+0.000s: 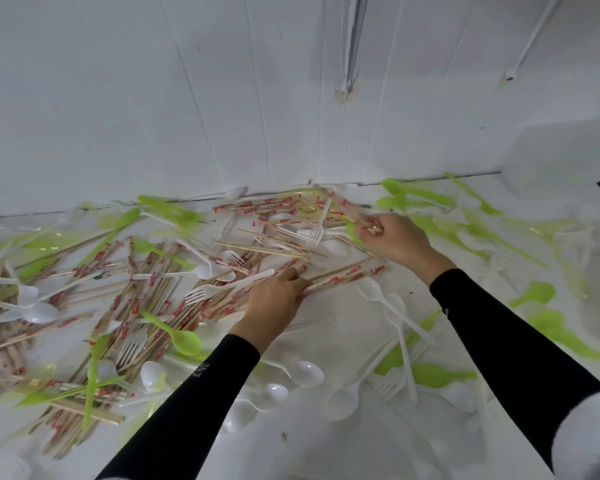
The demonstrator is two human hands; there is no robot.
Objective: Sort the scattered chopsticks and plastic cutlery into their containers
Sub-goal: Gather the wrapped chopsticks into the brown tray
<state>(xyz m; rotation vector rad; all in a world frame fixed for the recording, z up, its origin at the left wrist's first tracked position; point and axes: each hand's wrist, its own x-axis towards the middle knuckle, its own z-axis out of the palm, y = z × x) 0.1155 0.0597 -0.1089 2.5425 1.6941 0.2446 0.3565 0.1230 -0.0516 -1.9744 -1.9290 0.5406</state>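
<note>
Nearest, between two black sleeves (194, 393), glossy white plastic spoons (305, 374) lie loose on the white tabletop (326, 445), already apart from the denser heap to the left, where a lime-green plastic spoon (184, 339) lies across the sticks. Just beyond, the left hand (274, 301) has fingers over and thumb under a bundle of slim wooden chopsticks in red-printed paper sleeves (343, 277). It seems to hold them parallel so more can be added, and a white plastic fork (222, 287) lies just beside its knuckles. Farther on, the right hand (400, 242) curls its fingertips round the ends of a few more chopsticks, though blur hides the exact hold. It is probably drawing them out from under a second fork. Chopsticks and cutlery are still mixed across the whole surface, and no container is in view. At the far edge the table meets a white panelled wall (187, 116), so sticks there can only be dragged toward the person. The barest room to move is near the front.
</note>
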